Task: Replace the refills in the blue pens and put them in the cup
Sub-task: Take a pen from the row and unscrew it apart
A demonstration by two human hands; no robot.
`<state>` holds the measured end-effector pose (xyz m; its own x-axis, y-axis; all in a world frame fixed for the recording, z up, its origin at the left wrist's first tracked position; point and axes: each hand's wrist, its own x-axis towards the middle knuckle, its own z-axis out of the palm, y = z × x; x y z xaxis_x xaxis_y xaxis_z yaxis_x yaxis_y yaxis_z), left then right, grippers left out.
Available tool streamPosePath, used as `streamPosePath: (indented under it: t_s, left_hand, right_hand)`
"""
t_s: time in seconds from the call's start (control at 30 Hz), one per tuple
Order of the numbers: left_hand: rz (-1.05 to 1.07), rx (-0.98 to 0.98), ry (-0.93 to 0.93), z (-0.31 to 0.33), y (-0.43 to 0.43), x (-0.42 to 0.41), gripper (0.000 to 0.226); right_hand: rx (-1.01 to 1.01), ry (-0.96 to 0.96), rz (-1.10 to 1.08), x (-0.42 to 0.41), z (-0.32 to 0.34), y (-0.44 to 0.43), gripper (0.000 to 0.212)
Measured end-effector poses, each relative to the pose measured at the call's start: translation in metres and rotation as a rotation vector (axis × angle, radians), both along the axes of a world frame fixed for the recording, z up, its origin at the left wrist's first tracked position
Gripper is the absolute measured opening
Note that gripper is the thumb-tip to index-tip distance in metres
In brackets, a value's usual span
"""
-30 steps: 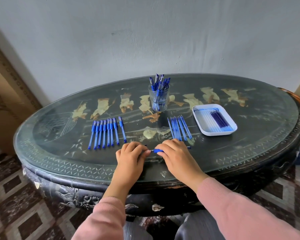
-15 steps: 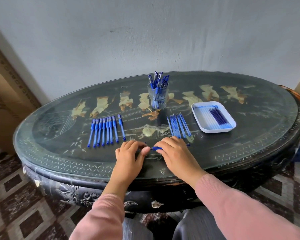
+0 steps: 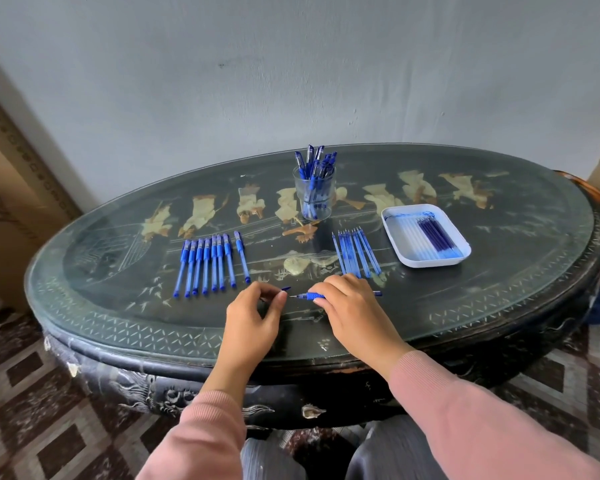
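Right hand (image 3: 355, 306) rests on the near part of the table (image 3: 499, 278), fingers curled over and gripping a blue pen (image 3: 313, 295). The pen lies roughly level and crosswise to the person, with its uncapped metal tip pointing left and its rear end showing past the right side of the hand. Left hand (image 3: 253, 317) sits just beside the tip without touching it. Its thumb and forefinger pinch a small blue piece (image 3: 285, 289), mostly hidden by the fingers, so what it is cannot be confirmed. A row of capped pens (image 3: 205, 265) lies flat on the left of the table beyond the left hand, with one pen set slightly apart at the row's right end. A group of loose refills (image 3: 355, 254) lies side by side just beyond the right hand. A clear cup (image 3: 314, 202) stands upright further back, near the table's middle, and holds several blue pens. A white tray (image 3: 395, 244) sits right of the refills and contains dark refills (image 3: 437, 235) along its right half. Both forearms wear pink sleeves.
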<state>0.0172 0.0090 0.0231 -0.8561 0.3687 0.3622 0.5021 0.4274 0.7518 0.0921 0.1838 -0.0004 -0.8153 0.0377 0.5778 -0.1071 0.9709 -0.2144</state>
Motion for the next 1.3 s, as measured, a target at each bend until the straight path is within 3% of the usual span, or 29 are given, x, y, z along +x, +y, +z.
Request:
streamPosePath:
  t_s: [0.13,0.27,0.47,0.63,1.3]
  left_hand:
    - [0.152,0.201,-0.140,0.010,-0.004,0.002,0.007]
    - [0.213,0.209,-0.172,0.007,-0.005,-0.001,0.009]
    - [0.082,-0.196,0.085,0.002,-0.005,-0.011,0.012]
    - [-0.005,-0.430,0.109,0.012,-0.005,-0.020,0.011]
    - [0.021,-0.224,0.072,0.000,-0.002,-0.009,0.030]
  right_hand:
    - [0.002,0.008,-0.021,0.000,-0.002,0.001,0.013]
    - [0.016,-0.002,-0.040,0.000,-0.001,0.001,0.013]
    - [0.041,-0.009,-0.059,0.001,-0.001,0.000,0.014]
    - [0.038,-0.006,-0.059,0.001,-0.002,-0.001,0.014]
    - [0.012,-0.025,-0.066,0.004,0.004,-0.003,0.023]
